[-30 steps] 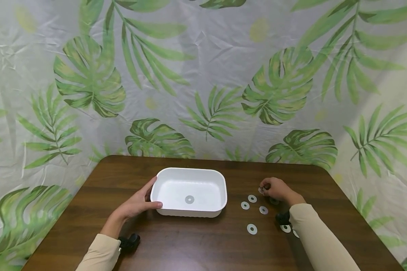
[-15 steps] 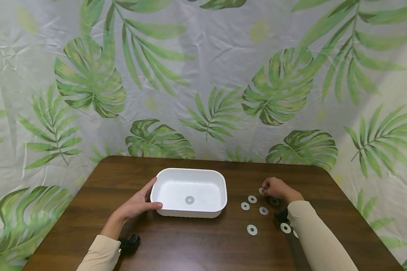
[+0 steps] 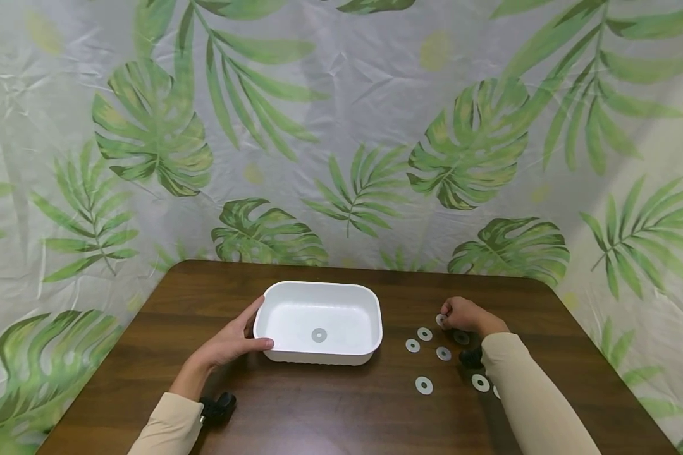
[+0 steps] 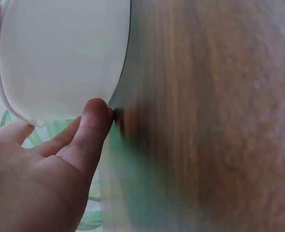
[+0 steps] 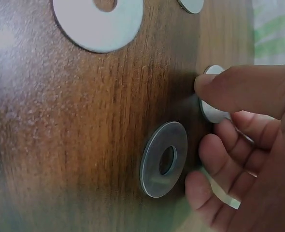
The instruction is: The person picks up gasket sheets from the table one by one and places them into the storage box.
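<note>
The right hand [image 3: 463, 315], right of centre in the head view, has thumb and fingertips closed narrowly on the edge of one washer [image 3: 441, 320]. In the right wrist view that washer [image 5: 214, 96] sits at the right edge of the frame, pinched under the thumb [image 5: 239, 87]; whether it has fully left the table [image 3: 319, 404] cannot be told. A second washer [image 5: 163, 158] lies flat just beside the curled fingers, near enough to be nudged.

The left hand [image 3: 230, 341] rests against the left end of the white tub [image 3: 319, 322], thumb along the near wall and fingers reaching towards the rim. The left wrist view shows the thumb tip [image 4: 95, 116] touching the tub wall [image 4: 60, 58]. The hold is light, a steadying contact rather than a firm grasp.

One washer [image 3: 319, 335] already lies in the middle of the tub floor. Five more show on the wood at lower right: [image 3: 424, 333], [image 3: 412, 345], [image 3: 443, 353], [image 3: 424, 385], [image 3: 480, 382].

Risks, as judged:
- The washer is thin and flat; an edge pinch may slip, and the piece could drop, roll, or leave the table.
- The right sleeve [image 3: 523, 392] lies over the washers nearest it and may drag or scatter them.
- A knock on the tub could shift it, given the light left-hand contact.
</note>
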Motion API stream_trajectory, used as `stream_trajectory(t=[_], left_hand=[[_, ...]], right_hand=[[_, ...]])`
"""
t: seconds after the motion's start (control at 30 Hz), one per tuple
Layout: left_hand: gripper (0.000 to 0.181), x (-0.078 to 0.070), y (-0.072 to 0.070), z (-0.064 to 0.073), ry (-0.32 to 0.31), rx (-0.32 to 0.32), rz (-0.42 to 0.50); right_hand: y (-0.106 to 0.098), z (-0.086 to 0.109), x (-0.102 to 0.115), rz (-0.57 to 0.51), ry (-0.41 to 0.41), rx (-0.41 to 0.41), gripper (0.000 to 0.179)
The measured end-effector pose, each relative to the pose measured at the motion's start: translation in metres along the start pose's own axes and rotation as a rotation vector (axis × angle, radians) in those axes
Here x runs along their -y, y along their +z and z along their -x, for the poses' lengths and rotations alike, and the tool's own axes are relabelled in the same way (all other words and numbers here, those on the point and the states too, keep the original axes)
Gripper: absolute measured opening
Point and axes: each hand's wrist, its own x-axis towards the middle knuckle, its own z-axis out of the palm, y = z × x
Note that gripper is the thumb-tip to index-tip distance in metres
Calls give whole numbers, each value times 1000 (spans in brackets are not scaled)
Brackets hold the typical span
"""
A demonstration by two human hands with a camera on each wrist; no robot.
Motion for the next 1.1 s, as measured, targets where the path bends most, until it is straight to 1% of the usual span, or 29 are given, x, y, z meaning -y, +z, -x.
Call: stream_trajectory(t=[0.1, 0.23, 0.33, 0.43, 0.67, 0.93, 1.1], left_hand=[[107, -1, 0, 0, -1, 1, 3], [107, -3, 0, -1, 0, -3, -6], [107, -4, 0, -2, -2, -7, -17], [106, -2, 1, -3, -1, -1, -23], [106, -1, 2, -4, 4, 2, 2], [105, 0, 2, -3, 17, 1, -2], [106, 0, 1, -1, 26, 3, -5]], right_hand=[[1, 1, 0, -1, -15, -28, 22], [3, 2, -6, -6, -77, -81, 26], [3, 4, -10, -41, -126, -83, 26], [3, 5, -14, -76, -162, -61, 26], [4, 5, -20, -87, -142, -44, 32], [7, 4, -19, -48, -162, -70, 34], [8, 4, -18, -33, -172, -67, 35]])
